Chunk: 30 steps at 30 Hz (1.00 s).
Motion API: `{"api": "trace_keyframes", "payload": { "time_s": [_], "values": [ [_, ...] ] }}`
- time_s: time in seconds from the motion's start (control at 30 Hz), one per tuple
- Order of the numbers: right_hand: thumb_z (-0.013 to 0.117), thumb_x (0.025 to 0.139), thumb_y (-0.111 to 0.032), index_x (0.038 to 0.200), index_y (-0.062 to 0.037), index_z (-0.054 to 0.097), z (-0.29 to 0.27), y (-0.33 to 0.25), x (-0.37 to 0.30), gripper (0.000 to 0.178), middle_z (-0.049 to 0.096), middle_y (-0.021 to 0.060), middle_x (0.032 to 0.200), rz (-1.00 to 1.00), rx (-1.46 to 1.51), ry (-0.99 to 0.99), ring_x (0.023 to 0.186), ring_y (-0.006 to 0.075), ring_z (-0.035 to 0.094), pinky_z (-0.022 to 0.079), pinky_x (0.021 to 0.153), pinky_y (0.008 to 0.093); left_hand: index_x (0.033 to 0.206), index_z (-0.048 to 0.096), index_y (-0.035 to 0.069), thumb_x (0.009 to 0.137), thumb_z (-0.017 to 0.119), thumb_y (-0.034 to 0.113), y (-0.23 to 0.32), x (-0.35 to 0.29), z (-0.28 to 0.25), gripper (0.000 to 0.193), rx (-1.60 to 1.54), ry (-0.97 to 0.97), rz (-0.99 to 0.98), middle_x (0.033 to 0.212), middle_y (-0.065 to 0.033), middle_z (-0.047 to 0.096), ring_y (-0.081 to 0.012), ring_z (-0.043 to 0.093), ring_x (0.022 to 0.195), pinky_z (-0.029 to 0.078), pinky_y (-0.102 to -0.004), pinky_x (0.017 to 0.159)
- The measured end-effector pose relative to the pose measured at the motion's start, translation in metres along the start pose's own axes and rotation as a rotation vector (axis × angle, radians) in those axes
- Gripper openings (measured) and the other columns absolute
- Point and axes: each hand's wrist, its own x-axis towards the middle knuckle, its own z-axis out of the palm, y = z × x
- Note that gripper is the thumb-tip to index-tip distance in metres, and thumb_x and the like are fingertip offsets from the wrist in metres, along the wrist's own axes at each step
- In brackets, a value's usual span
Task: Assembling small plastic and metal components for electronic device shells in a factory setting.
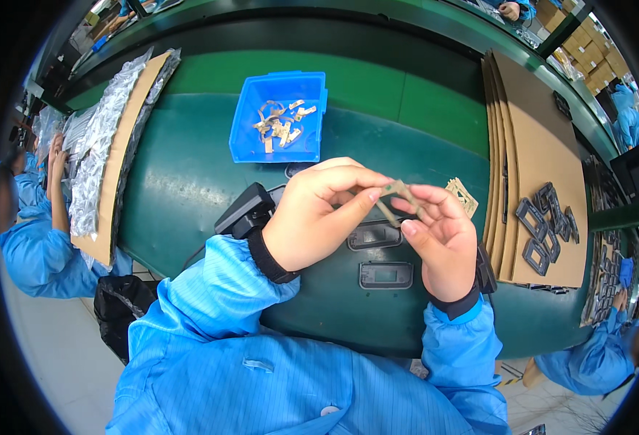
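Blue smock (pixel 247 388) way up front, left hand (pixel 323 215) and right hand (pixel 444 239) both pinching one tan frame (pixel 393 188), couple black covers (pixel 369 276) on the table (pixel 189 138) below.

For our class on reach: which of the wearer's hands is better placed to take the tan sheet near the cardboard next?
Probably the right hand: it is close to the tan sheet; the left hand sits farther away, beyond the tan strip. Both seem to hold it.
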Motion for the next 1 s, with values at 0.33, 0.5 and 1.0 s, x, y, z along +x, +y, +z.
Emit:
{"api": "trace_keyframes", "payload": {
  "time_s": [0.33,0.5,1.0],
  "values": [
    [0.062,0.101,-0.004,0.113,0.0022,0.071,-0.006,0.002,-0.004,0.017,0.075,0.0113,0.105,0.163,-0.171,-0.018,0.094,0.0151,0.072,0.059,0.081,0.0276,0.1,0.073,0.004,0.079,0.077,-0.002,-0.007,0.002,0.004,0.023,0.786,0.062,0.602,0.099,-0.0105,0.073,-0.0251,0.072,0.088,0.059,-0.0348,0.073],
    [0.059,0.101,-0.003,0.113,0.0041,0.071,-0.001,0.001,-0.005,0.018,0.075,0.0117,0.104,0.162,-0.185,-0.031,0.094,0.0146,0.072,0.059,0.079,0.0271,0.1,0.073,0.006,0.076,0.08,0.006,-0.005,0.003,0.004,0.024,0.928,0.079,0.68,0.105,-0.009,0.074,-0.0268,0.073,0.094,0.061,-0.0352,0.078],
    [0.061,0.091,0.002,0.104,0.001,0.071,0.004,0.005,-0.003,0.016,0.072,0.0178,0.084,-0.357,-0.87,-0.074,0.071,0.031,0.071,0.054,0.063,0.037,0.092,0.068,0.003,0.073,0.078,0.004,-0.008,-0.002,0.012,0.022,0.949,0.052,0.678,0.098,-0.0082,0.072,-0.0262,0.071,0.086,0.059,-0.0361,0.071]
  ]
}}
